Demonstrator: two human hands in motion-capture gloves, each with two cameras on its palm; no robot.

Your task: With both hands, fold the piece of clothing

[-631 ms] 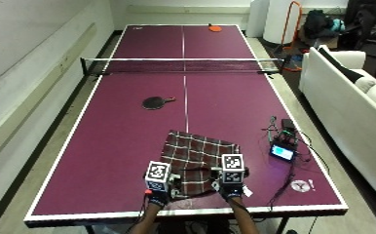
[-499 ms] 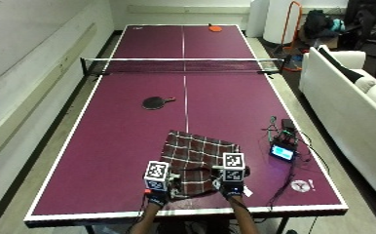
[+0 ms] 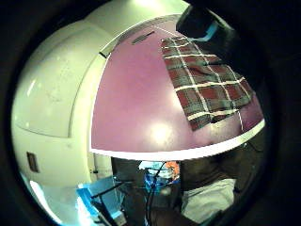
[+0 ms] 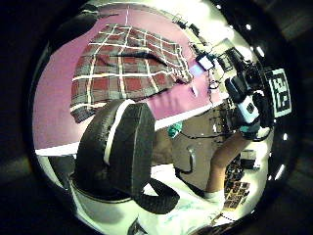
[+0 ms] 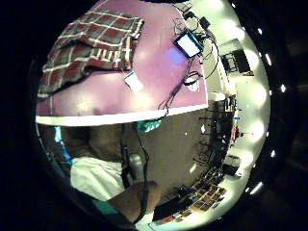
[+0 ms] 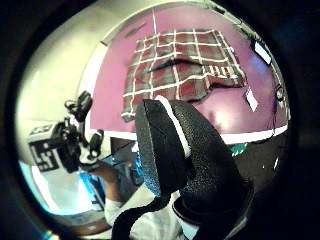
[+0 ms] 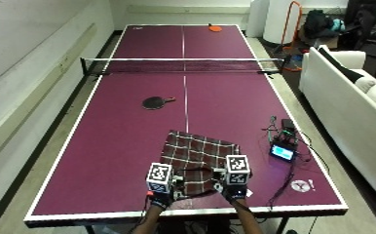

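A red-and-dark plaid cloth (image 7: 197,153) lies spread and slightly rumpled on the purple table-tennis table (image 7: 110,146), close to its near edge. My left hand (image 7: 160,197) hovers at the cloth's near left corner and my right hand (image 7: 235,192) at its near right corner. Both palms look down on the cloth (image 4: 127,68) (image 6: 180,70) from a short way off. It lies flat on the table, and no fold of it is in either hand. The left thumb (image 4: 122,147) and the right thumb (image 6: 170,145) hang loosely curved and hold nothing.
A black paddle (image 7: 156,102) lies mid-table beyond the cloth, and the net (image 7: 183,65) crosses farther back. A lit device with cables (image 7: 283,152) sits right of the cloth. A small white card (image 5: 133,81) lies by its near right corner. A white sofa (image 7: 356,112) flanks the table.
Both hands have stayed almost in place, the right one drifting slightly toward the near edge. The cloth has not moved.
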